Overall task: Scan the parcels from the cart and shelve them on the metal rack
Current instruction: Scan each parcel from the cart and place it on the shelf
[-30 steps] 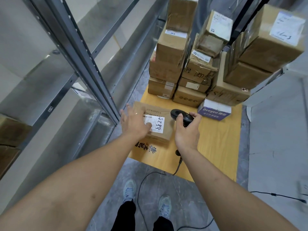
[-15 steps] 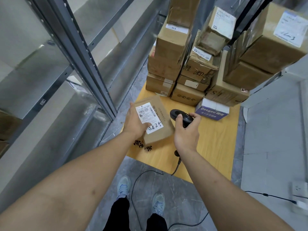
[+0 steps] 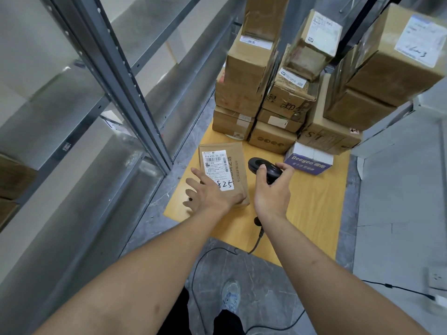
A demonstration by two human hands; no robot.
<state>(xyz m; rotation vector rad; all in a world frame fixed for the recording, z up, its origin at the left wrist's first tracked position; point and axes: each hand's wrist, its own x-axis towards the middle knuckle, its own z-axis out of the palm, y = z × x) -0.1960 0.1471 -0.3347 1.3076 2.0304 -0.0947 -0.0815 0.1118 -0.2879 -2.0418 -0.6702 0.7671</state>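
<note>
My left hand [image 3: 208, 195] holds a flat brown parcel [image 3: 238, 165] by its near end, thumb over the edge, above the cart's wooden deck [image 3: 314, 213]. Its white label with barcodes and handwritten digits faces up. My right hand [image 3: 272, 194] grips a black corded barcode scanner [image 3: 260, 165], whose head sits just right of the label. Behind them several brown cardboard boxes [image 3: 251, 68] are stacked on the cart. The metal rack [image 3: 116, 76] runs along the left.
A white-and-purple box [image 3: 308, 158] lies on the cart beside the stack. The scanner cable [image 3: 200, 274] trails across the grey floor by my shoe [image 3: 231, 296]. Brown boxes [image 3: 14, 180] sit on a rack shelf at far left. A second cable [image 3: 399, 288] runs to the right.
My left hand lifted the parcel off the cart and turned it, so the label now runs lengthwise with its barcodes beside the scanner head. My right hand kept the scanner almost still.
</note>
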